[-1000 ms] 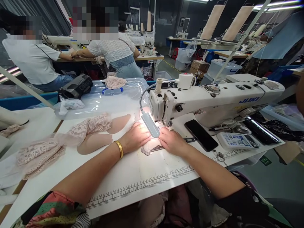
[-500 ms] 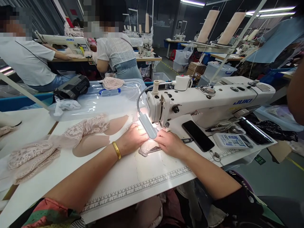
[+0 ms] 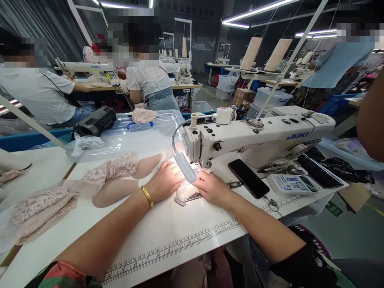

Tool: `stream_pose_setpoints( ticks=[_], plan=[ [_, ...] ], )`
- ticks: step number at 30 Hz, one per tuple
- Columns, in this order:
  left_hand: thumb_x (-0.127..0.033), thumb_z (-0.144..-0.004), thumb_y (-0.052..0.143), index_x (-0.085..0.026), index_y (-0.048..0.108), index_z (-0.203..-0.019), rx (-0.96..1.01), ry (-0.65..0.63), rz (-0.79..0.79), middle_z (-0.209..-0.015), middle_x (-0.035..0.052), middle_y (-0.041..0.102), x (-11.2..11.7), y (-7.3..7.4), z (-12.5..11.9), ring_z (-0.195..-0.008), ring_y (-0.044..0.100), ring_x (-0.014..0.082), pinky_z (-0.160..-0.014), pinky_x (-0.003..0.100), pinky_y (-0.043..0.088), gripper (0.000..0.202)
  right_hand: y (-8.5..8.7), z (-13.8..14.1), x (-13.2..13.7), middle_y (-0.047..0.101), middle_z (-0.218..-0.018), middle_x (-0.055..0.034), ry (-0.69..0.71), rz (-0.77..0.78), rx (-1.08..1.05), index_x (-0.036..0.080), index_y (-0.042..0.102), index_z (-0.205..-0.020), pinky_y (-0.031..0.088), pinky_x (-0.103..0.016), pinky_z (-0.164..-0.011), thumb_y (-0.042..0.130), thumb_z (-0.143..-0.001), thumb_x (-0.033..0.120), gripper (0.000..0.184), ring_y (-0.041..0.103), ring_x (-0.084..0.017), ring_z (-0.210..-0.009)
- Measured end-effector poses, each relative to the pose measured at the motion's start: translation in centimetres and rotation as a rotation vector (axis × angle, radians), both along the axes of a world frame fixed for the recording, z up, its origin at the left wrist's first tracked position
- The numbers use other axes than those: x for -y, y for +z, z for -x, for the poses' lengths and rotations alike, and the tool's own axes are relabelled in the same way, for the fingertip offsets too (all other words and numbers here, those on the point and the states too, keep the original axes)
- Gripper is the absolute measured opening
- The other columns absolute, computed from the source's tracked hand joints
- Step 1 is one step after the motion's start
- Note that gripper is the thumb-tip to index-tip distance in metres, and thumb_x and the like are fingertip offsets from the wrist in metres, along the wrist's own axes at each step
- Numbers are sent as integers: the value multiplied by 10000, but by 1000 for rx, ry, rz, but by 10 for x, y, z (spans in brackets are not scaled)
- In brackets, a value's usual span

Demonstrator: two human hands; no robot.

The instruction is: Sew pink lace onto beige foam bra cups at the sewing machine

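Note:
A small pale fabric piece with a dark lace edge [image 3: 188, 195] lies on the white sewing table under the machine's head. My left hand [image 3: 167, 181] presses its left side with fingers together, a gold bangle at the wrist. From the right, my right hand [image 3: 215, 187] has its thumb and fingers closed on the fabric's edge. A grey lamp [image 3: 185, 166] on a bendable neck lights the spot and covers some fingertips. The white sewing machine [image 3: 258, 136] stands just behind both hands; its needle area is partly hidden.
Beige lace pieces [image 3: 108, 170] and skin-toned cups [image 3: 115, 193] lie left. A black phone [image 3: 249, 179], a white box [image 3: 289, 184] and a chain [image 3: 272, 204] sit right. Behind is a clear plastic bin lid [image 3: 120, 140]; two co-workers sit beyond. A ruler strip [image 3: 180, 244] runs along the front edge.
The camera has tilted up slightly, so the scene sits lower in view. Both hands stay at the fabric with little visible movement.

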State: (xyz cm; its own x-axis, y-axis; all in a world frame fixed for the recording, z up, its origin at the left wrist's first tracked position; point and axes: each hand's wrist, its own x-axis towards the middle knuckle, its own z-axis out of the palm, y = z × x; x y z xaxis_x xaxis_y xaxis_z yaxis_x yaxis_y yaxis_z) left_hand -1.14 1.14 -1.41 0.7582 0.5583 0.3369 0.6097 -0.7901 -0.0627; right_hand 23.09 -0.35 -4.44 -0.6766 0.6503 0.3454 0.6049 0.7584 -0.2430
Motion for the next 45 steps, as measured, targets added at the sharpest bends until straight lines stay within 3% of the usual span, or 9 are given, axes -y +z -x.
stream_pose_setpoints(
  ticks=[6, 11, 14, 17, 19, 24, 31, 38, 45],
  plan=[
    [-11, -894, 424, -193, 623, -841, 78, 90, 15, -861, 78, 664, -1, -3, 8, -805, 600, 244, -764, 413, 458, 275, 3, 0, 3, 582, -847, -37, 39, 70, -191, 209, 644, -957, 384, -318, -690, 487, -955, 104, 189, 486, -196, -779],
    [-102, -972, 488, -209, 610, -1200, 237, 59, 82, -1162, 91, 701, 46, 12, 21, -1071, 643, 231, -944, 397, 520, 280, 14, 18, 22, 641, -866, -4, 21, 780, -634, 241, 495, -1265, 463, -307, -683, 585, -978, 337, 316, 589, -181, -770],
    [-255, -964, 633, -267, 629, -1286, 582, 90, 503, -1275, 99, 685, 108, 21, 12, -1171, 626, 263, -1020, 438, 506, 322, 23, 38, 39, 659, -832, 19, 29, 1105, -907, 240, 403, -1355, 457, -273, -654, 685, -899, 350, 547, 614, -167, -755],
    [-462, -947, 670, -234, 663, -1275, 973, 196, 1388, -1133, 124, 743, 156, 17, -6, -1058, 701, 273, -938, 418, 563, 400, 27, 55, 61, 633, -767, 42, -69, 1152, -1065, 231, 465, -1318, 441, -259, -644, 742, -850, 360, 560, 592, -153, -725],
    [-530, -916, 695, -209, 676, -1266, 1387, 289, 1616, -1217, 138, 723, 168, 10, -16, -1163, 674, 287, -1027, 428, 528, 475, 24, 60, 79, 572, -724, 58, -127, 1080, -1089, 238, 559, -1261, 448, -266, -666, 747, -845, 371, 475, 562, -145, -703],
    [-292, -786, 860, -210, 739, -1129, 2026, 337, 1261, -1142, 73, 750, 152, 3, -26, -1157, 663, 247, -1039, 363, 510, 372, 10, 53, 124, 624, -799, 17, -24, 869, -875, 251, 691, -1108, 451, -275, -648, 667, -924, 354, 212, 549, -140, -666],
    [-207, -733, 867, -209, 739, -1218, 1807, 258, 1356, -1201, 102, 757, 163, 8, -26, -1239, 631, 318, -1087, 433, 475, 501, 30, 32, 107, 637, -1369, -66, 57, 779, -734, 322, 598, -1406, 409, -443, -1099, 604, -994, 457, 434, 550, -286, -1288],
    [-212, -685, 839, -193, 729, -1239, 1945, 311, 1453, -1145, 110, 771, 170, 15, -19, -1148, 681, 345, -1004, 418, 539, 565, 15, 24, 96, 667, -839, -17, 33, 1409, -1080, 315, 324, -1562, 517, -358, -713, 533, -938, 729, 777, 658, -216, -777],
    [-160, -726, 784, -235, 711, -1279, 1901, 301, 1397, -1166, 76, 765, 164, 7, -37, -1169, 663, 309, -1015, 399, 519, 563, 19, 30, 108, 577, -1227, -40, 59, 1057, -1052, 395, 416, -1471, 487, -367, -910, 802, -849, 495, 739, 602, -211, -1039]
  ],
)
